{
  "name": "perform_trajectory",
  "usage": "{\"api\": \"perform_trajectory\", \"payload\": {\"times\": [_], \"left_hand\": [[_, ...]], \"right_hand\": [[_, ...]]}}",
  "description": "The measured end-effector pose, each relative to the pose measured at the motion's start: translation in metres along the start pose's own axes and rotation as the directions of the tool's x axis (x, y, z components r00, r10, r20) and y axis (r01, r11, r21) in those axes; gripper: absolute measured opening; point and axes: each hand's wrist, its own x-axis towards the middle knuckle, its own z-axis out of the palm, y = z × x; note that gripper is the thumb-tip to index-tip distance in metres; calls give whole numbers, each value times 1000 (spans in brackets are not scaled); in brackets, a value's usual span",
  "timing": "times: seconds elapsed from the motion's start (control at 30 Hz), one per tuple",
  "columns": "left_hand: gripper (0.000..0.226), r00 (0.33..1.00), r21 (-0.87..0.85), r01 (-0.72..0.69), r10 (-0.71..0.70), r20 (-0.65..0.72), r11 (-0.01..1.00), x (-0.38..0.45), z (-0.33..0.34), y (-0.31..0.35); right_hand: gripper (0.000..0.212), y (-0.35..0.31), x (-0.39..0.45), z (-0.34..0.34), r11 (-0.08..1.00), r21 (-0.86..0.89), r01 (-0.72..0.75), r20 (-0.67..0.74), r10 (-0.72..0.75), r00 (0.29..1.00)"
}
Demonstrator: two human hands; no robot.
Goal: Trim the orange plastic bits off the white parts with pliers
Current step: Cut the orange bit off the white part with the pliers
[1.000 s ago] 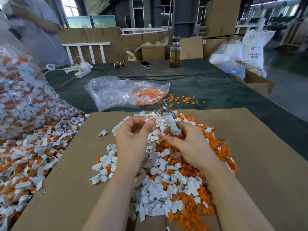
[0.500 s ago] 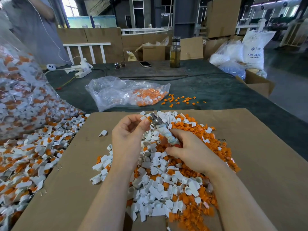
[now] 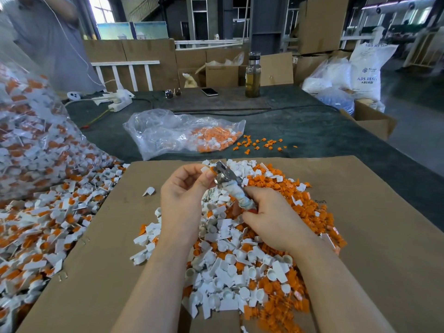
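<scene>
My left hand (image 3: pixel 183 200) pinches a small white part with an orange bit (image 3: pixel 208 169) between thumb and fingertips. My right hand (image 3: pixel 271 217) grips the tape-wrapped handles of the pliers (image 3: pixel 230 186). The metal jaws point up and left and sit at the orange bit. Below both hands a heap of trimmed white parts (image 3: pixel 225 272) lies on a cardboard sheet (image 3: pixel 101 272). Cut orange bits (image 3: pixel 295 207) pile up on its right side.
A big clear bag of untrimmed white-and-orange parts (image 3: pixel 36 145) spills out at the left. A smaller plastic bag (image 3: pixel 182 133) and loose orange bits (image 3: pixel 259 143) lie on the dark table behind. Farther back stand a bottle (image 3: pixel 252 75), a phone, sunglasses, a power strip and cardboard boxes. A person stands at the far left.
Both hands have shifted slightly left and up. The pliers have swung left until their jaws meet the part held in my left hand.
</scene>
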Motion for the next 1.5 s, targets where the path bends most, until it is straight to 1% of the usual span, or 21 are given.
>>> {"api": "perform_trajectory", "payload": {"times": [0.23,0.33,0.4,0.5,0.6,0.67,0.73,0.8,0.87,0.93,1.0,1.03,1.1,1.13,1.2,1.23,1.27,1.33,1.37,1.4,1.5], "left_hand": [[3,993,-27,110,-112,-40,994,3,1,1],[4,955,-173,199,-231,-187,964,7,-8,6],[7,880,-328,242,-349,-322,913,11,-20,10],[10,727,-528,217,-497,-474,821,18,-40,15],[7,608,-638,160,-584,-537,753,24,-53,17],[18,567,-702,113,-625,-536,703,27,-58,17],[31,551,-749,54,-646,-529,660,29,-62,17],[36,555,-765,11,-640,-531,644,27,-63,18],[37,559,-756,-5,-625,-545,655,24,-62,18],[39,571,-724,27,-605,-555,689,24,-63,18],[34,600,-616,163,-573,-559,771,25,-62,20],[28,627,-492,278,-544,-558,825,25,-60,20],[18,711,-99,476,-449,-542,874,22,-54,16],[16,766,111,503,-383,-516,857,20,-50,12],[13,881,489,442,-260,-396,752,18,-43,5],[14,919,663,390,-222,-327,639,18,-41,0],[17,942,806,334,-198,-271,489,18,-40,-6],[24,964,948,240,-167,-206,212,18,-40,-13],[26,968,967,215,-160,-193,135,17,-39,-14],[26,970,975,200,-160,-183,100,17,-37,-15],[19,972,979,180,-170,-163,93,17,-34,-14]], "right_hand": [[9,1,2,4,997,-76,-9,-42,6,999],[6,3,3,6,988,-153,-33,-107,17,994],[5,6,3,5,981,-183,-64,-158,35,987],[6,10,4,3,970,-211,-122,-228,73,971],[14,14,4,2,940,-277,-197,-255,126,959],[22,16,5,1,917,-320,-238,-260,157,953],[23,18,5,0,898,-346,-272,-258,188,948],[18,19,5,-1,887,-349,-303,-264,217,940],[15,19,6,-1,877,-350,-329,-282,236,930],[15,19,6,-1,860,-373,-349,-306,241,921],[12,19,5,-1,844,-397,-362,-324,240,915],[13,19,5,0,836,-408,-367,-329,240,913],[15,19,5,1,817,-436,-377,-335,242,911],[17,19,5,2,809,-446,-382,-338,243,909],[17,20,6,3,802,-457,-385,-352,234,906],[16,21,6,4,800,-462,-383,-357,227,906],[14,22,6,4,795,-475,-377,-356,218,909],[19,23,5,5,783,-511,-356,-327,206,922],[24,23,5,6,776,-529,-345,-304,206,930],[27,23,5,7,769,-543,-338,-285,209,935],[30,23,5,7,764,-549,-339,-276,217,936]]}}
